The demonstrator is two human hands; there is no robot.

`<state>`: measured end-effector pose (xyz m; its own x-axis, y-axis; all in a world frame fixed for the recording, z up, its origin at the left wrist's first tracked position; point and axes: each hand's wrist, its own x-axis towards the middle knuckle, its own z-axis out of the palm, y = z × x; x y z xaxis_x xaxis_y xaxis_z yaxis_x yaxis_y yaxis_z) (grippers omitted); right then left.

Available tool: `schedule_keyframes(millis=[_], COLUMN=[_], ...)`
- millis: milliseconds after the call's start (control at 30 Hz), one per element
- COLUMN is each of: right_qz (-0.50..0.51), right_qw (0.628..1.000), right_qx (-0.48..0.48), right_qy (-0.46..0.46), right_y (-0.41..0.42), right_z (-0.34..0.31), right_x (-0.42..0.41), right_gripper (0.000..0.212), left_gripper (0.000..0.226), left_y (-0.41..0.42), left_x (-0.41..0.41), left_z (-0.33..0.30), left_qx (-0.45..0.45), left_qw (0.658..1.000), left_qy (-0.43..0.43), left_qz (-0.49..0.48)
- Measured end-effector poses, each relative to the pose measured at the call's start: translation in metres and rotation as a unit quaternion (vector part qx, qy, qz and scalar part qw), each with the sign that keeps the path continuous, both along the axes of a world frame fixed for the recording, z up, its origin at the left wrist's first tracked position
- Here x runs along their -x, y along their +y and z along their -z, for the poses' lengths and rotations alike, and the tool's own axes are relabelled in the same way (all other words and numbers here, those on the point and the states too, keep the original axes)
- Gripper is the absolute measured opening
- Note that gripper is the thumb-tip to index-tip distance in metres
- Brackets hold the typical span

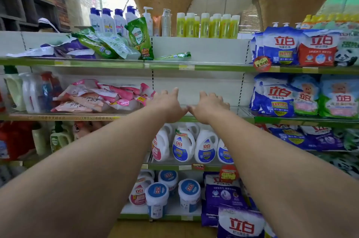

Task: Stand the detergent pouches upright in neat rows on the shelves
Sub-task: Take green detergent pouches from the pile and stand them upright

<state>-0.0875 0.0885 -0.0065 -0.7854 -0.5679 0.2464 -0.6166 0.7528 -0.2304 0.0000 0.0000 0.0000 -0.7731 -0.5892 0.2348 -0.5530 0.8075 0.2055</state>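
Both hands reach into the bare middle stretch of the second shelf (196, 84). The left hand (167, 103) and the right hand (208, 105) lie side by side, palms down, thumbs almost meeting above the front edge, fingers loosely spread and holding nothing.

Just left of the left hand, a heap of pink detergent pouches (103, 96) lies flat and jumbled on the same shelf, its nearest corner close beside the left hand's fingers. Farther left on that shelf stand pale jugs (25, 92). At the right end, blue and green detergent bags (303, 98) stand upright in a row.

On the shelf above, one green pouch (140, 38) stands upright near the middle, with green and purple pouches (85, 47) slumped against one another to its left and a single green pouch lying flat (174, 55) to its right. Pump bottles (110, 20) and yellow-green bottles (208, 25) line the back ledge over it, and blue and red bags (297, 47) fill the right end.

Below the forearms, white jugs with blue and pink labels (186, 144) stand in a row, and lower still are round tubs (171, 191) and purple bags (225, 197).
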Motion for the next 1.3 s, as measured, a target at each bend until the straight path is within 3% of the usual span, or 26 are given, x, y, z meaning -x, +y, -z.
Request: schedule_keyframes(millis=[867, 1300], right_qz=[0.004, -0.025], right_qw=[0.999, 0.998], right_qx=[-0.022, 0.003], right_qy=[0.031, 0.058], right_y=[-0.165, -0.229], right_z=[-0.006, -0.028], right_x=[0.088, 0.187], right_gripper=[0.064, 0.069], left_gripper=[0.072, 0.066], left_y=[-0.176, -0.23], left_x=[0.101, 0.194], left_z=[-0.003, -0.023], left_qx=[0.051, 0.057], left_qw=[0.998, 0.998], left_qy=[-0.026, -0.005], left_qz=[0.001, -0.025])
